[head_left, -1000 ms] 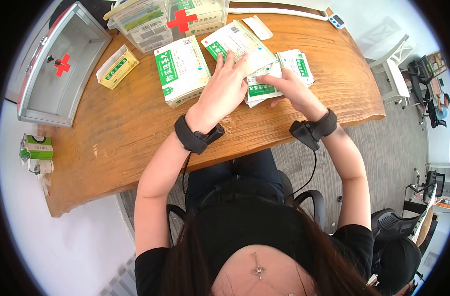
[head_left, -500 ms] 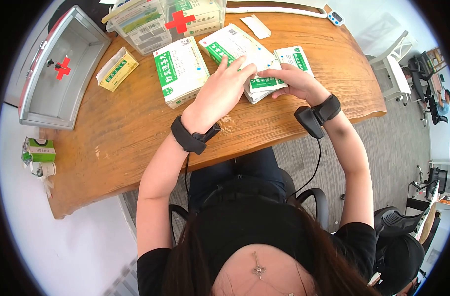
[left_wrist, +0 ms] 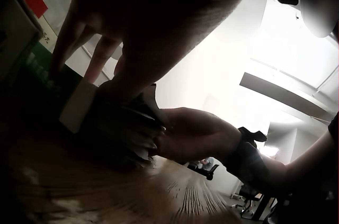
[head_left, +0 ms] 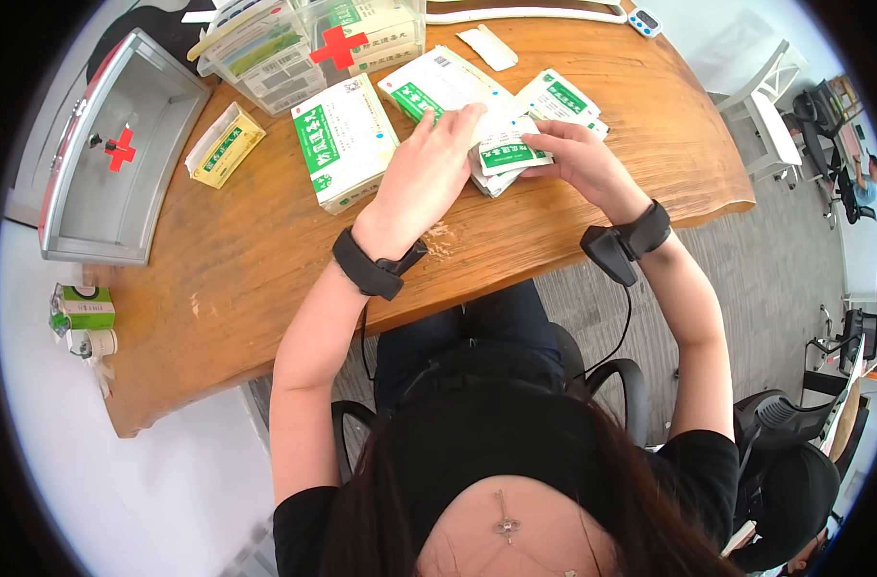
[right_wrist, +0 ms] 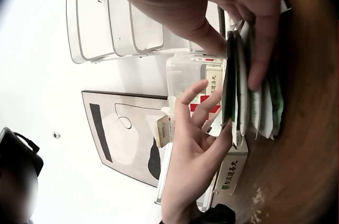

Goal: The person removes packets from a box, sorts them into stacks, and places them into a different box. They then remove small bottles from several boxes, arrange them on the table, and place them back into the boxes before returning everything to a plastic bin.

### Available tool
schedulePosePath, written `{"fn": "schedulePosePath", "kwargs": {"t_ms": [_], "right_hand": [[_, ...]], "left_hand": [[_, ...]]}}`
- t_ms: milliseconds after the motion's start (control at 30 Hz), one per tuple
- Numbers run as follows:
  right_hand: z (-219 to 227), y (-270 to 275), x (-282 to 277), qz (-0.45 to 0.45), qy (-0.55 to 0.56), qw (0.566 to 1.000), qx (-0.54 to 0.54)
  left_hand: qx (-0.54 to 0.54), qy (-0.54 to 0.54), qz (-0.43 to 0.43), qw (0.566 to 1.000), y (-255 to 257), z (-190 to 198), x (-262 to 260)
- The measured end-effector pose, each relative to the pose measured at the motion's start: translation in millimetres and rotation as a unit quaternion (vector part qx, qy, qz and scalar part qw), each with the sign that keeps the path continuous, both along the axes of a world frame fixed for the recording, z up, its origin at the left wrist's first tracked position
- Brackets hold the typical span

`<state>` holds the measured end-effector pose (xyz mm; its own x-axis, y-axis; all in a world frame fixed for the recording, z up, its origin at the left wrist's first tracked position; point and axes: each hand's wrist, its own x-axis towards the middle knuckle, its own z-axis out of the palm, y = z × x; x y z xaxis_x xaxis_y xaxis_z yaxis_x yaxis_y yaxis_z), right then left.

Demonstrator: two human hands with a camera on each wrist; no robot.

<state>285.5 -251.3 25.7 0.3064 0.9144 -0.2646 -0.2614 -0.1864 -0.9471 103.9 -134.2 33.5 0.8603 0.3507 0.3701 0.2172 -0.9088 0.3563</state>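
My right hand pinches several flat green-and-white sachets by their right side, thumb on top and fingers beneath. In the right wrist view the sachets show edge-on as an uneven stack between thumb and fingers. My left hand lies over the near end of a green-and-white medicine box, its fingers spread and the thumb against the sachets' left side. More sachets lie just beyond the right hand. A second green-and-white medicine box rests left of the left hand.
A clear plastic bin with a red cross holds more boxes at the back. Leftward lie a small yellow carton and a metal-framed case. A white paper piece and a timer sit toward the back right.
My right hand has gone from loosely spread over the sachets to pinching them at the right side. The left hand has stayed over the box, with its thumb by the sachets.
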Motion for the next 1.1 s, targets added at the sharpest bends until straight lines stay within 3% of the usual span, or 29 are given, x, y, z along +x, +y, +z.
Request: {"fn": "schedulePosePath", "kwargs": {"t_ms": [67, 133, 333, 400, 533, 667, 733, 867, 933, 1100], "right_hand": [[-1, 3, 0, -0.005, -0.024, 1.000, 0.011], [-1, 6, 0, -0.015, -0.067, 0.998, -0.012], [-1, 10, 0, -0.006, -0.119, 0.992, -0.040], [-1, 10, 1, -0.007, -0.138, 0.989, -0.044], [-4, 11, 1, -0.027, -0.191, 0.980, -0.048], [-6, 10, -6, -0.053, -0.151, 0.987, -0.013], [-8, 13, -9, -0.105, -0.130, 0.986, -0.018], [-9, 11, -12, -0.118, -0.114, 0.986, -0.002], [-16, 10, -18, -0.169, -0.074, 0.983, 0.021], [-8, -1, -16, -0.116, -0.036, 0.992, 0.027]], "left_hand": [[0.012, 0.011, 0.003, 1.000, 5, 8, -2], [-0.036, 0.073, -0.049, 0.995, 17, 20, -6], [-0.039, 0.068, -0.069, 0.994, 60, 46, 9], [-0.013, 0.079, 0.043, 0.996, 82, 26, 20], [-0.011, 0.182, 0.114, 0.977, 95, 9, 29], [-0.077, 0.163, 0.081, 0.980, 103, 7, 30], [-0.102, 0.239, 0.098, 0.961, 87, 27, 28], [-0.093, 0.230, 0.091, 0.965, 75, 23, 28], [-0.030, 0.235, 0.121, 0.964, 71, 18, 30], [-0.052, 0.255, 0.110, 0.959, 71, 25, 30]]}}
